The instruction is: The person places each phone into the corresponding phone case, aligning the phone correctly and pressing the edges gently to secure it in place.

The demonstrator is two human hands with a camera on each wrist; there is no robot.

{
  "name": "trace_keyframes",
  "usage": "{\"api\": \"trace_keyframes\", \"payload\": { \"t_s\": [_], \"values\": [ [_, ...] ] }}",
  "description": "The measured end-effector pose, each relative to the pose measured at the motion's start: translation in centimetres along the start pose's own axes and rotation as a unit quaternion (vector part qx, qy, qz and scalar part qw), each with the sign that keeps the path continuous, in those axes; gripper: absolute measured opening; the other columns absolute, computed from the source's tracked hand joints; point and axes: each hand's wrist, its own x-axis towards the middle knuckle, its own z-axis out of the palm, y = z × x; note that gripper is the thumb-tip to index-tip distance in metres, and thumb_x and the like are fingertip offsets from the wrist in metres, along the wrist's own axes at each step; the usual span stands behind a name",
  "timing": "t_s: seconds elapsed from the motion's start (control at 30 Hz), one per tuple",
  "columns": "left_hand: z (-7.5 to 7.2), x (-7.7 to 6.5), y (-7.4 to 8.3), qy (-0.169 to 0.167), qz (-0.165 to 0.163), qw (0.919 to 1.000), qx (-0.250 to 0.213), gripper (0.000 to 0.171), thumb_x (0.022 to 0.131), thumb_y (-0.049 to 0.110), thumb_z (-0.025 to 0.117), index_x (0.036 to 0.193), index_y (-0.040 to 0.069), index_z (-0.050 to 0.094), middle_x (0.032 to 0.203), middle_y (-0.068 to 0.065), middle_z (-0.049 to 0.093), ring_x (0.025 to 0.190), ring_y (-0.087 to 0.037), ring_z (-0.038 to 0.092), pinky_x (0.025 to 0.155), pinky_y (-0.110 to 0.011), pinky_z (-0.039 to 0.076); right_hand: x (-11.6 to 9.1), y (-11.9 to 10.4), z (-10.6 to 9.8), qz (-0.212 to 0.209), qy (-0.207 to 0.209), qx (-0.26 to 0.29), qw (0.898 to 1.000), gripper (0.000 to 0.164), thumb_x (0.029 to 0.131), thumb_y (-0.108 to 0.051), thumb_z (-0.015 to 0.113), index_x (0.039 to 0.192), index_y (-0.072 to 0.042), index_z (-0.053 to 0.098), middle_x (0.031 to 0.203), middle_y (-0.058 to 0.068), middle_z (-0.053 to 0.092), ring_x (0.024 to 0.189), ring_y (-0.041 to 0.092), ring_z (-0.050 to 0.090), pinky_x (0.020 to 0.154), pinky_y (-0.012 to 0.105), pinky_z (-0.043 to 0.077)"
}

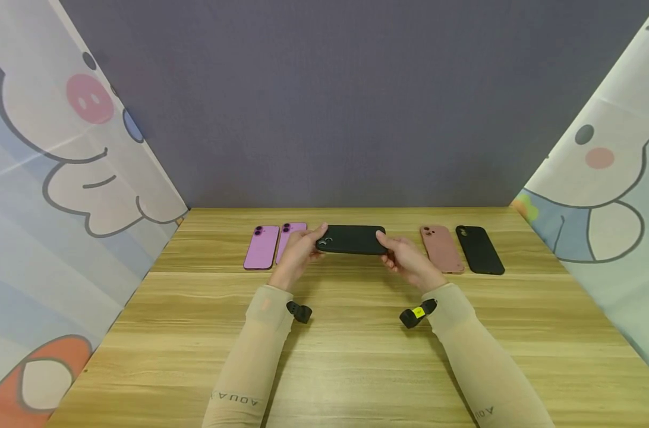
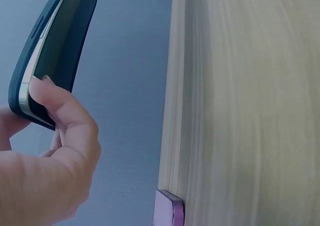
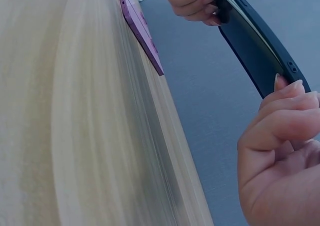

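Above the middle of the table, both hands hold a phone in a black case (image 1: 353, 239) sideways, its camera corner at the left end. My left hand (image 1: 299, 252) grips the left end, thumb on the case back and fingers underneath. In the left wrist view, a pale metallic phone edge (image 2: 30, 71) shows inside the case rim, beside a fingertip. My right hand (image 1: 408, 260) grips the right end, thumb on top and fingers curled below. The right wrist view shows the dark screen side (image 3: 252, 46) from below; whether the phone sits fully in the case cannot be told.
Left of the hands lie two purple phones, one in plain view (image 1: 261, 248) and another (image 1: 293, 229) partly behind the left hand. To the right are a pink phone case (image 1: 442, 248) and a black phone case (image 1: 480, 249). A grey panel (image 1: 351, 107) stands behind the wooden table (image 1: 351, 368).
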Motion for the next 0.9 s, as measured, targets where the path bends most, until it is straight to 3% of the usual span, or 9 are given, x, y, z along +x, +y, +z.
{"api": "trace_keyframes", "payload": {
  "t_s": [0.23, 0.53, 0.9],
  "values": [
    [-0.07, -0.07, -0.04, -0.007, -0.010, 0.9999, 0.009, 0.039, 0.099, 0.035, 0.068, 0.109, -0.003, 0.068, 0.085, -0.006, 0.061, 0.061, -0.013, 0.055, 0.061, -0.025, 0.051, 0.02, -0.02, -0.05, 0.004, 0.008, 0.009, 1.000, 0.043, 0.104, -0.046, 0.056, 0.077, -0.013, 0.057, 0.061, -0.001, 0.052, 0.048, 0.008, 0.042, 0.048, 0.022, 0.036],
    [-0.12, -0.24, -0.16, -0.013, -0.002, 0.9985, 0.053, 0.049, 0.097, 0.044, 0.069, 0.121, 0.001, 0.067, 0.070, -0.004, 0.056, 0.057, -0.013, 0.054, 0.059, -0.026, 0.047, 0.13, -0.12, -0.24, 0.005, 0.009, 0.024, 1.000, 0.041, 0.104, -0.046, 0.055, 0.080, -0.012, 0.055, 0.063, -0.001, 0.049, 0.048, 0.008, 0.040, 0.046, 0.021, 0.035],
    [0.23, -0.44, -0.26, 0.008, 0.031, 0.9968, 0.073, 0.041, 0.101, 0.040, 0.064, 0.108, 0.000, 0.073, 0.067, -0.005, 0.056, 0.052, -0.011, 0.053, 0.054, -0.023, 0.047, 0.03, -0.21, -0.27, 0.004, 0.005, 0.032, 0.999, 0.043, 0.102, -0.049, 0.058, 0.077, -0.014, 0.058, 0.064, 0.000, 0.052, 0.050, 0.009, 0.042, 0.050, 0.024, 0.036]
  ]
}}
